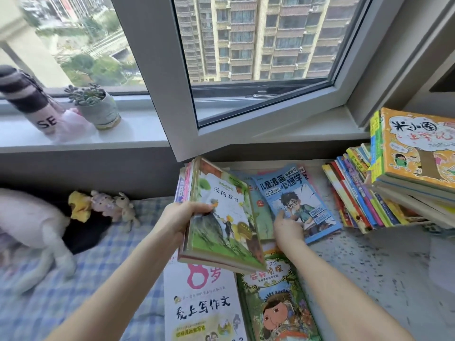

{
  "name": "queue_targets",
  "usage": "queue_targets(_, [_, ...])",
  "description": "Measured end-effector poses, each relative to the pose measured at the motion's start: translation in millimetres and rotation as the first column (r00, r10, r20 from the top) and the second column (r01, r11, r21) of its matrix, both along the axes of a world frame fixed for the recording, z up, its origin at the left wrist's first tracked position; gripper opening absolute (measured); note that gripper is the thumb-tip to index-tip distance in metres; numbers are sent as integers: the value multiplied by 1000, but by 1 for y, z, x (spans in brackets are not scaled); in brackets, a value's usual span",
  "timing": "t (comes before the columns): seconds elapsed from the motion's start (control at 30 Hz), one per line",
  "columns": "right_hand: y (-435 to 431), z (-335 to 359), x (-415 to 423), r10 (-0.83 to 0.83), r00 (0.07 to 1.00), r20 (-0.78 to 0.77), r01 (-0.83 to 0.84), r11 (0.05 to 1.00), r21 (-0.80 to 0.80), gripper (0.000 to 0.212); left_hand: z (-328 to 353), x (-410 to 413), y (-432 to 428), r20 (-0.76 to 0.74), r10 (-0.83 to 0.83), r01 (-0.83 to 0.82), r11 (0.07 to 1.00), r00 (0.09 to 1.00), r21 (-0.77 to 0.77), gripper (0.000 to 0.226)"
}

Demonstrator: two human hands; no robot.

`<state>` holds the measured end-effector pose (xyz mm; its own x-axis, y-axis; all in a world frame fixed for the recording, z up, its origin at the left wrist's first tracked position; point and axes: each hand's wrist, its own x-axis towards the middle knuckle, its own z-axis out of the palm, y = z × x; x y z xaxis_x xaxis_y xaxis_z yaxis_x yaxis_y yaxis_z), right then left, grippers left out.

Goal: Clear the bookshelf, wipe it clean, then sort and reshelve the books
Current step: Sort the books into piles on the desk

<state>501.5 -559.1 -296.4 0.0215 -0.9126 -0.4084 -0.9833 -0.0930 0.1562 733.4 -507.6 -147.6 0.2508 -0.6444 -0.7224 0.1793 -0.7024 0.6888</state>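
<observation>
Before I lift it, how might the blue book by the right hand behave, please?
The blue book looks thin, so probably light and floppy. It lies on other books, so pushing may slide it.

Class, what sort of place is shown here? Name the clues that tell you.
Probably a child's bedroom: checked bedding, soft toys lying on it, and many children's books.

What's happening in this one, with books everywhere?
A person is going through books spread out below a window. The left hand grips a small stack with a green-covered book on top. The right hand reaches onto a blue comic book lying flat; whether it grips it is unclear. A pile of books sits at the right.
</observation>
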Motion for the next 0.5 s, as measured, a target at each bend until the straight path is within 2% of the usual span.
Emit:
queue_targets(0.1, [-1,12,-13,35,997,74,-30,997,-71,60,-1,2,3,-9,-10,10,1000,1000,-10,33])
queue_targets(0.17, [-3,23,-14,-28,989,143,37,997,-62,57,2,2,4,-1,-30,30,999,1000,-24,35])
queue_targets(0.23, [-5,30,-3,-151,920,361,171,985,-26,51,5,3,5,12,-44,45,998,999,-42,34])
queue_targets(0.3, [-5,37,13,-221,748,625,198,974,108,45,8,5,6,7,-62,63,997,998,-52,37])
queue_targets(0.33, [-3,44,18,-286,653,701,215,958,190,46,10,6,6,1,-74,74,996,997,-56,38])
queue_targets(0.43, [-1,62,22,-503,366,783,346,855,387,61,17,8,8,-4,-94,93,993,996,-75,37])
queue_targets(0.47, [2,70,20,-577,261,774,374,800,469,62,20,8,9,-7,-100,99,992,995,-83,35])
queue_targets(0.5, [5,75,17,-635,194,748,367,754,545,62,22,8,9,-17,-108,106,990,994,-89,34])
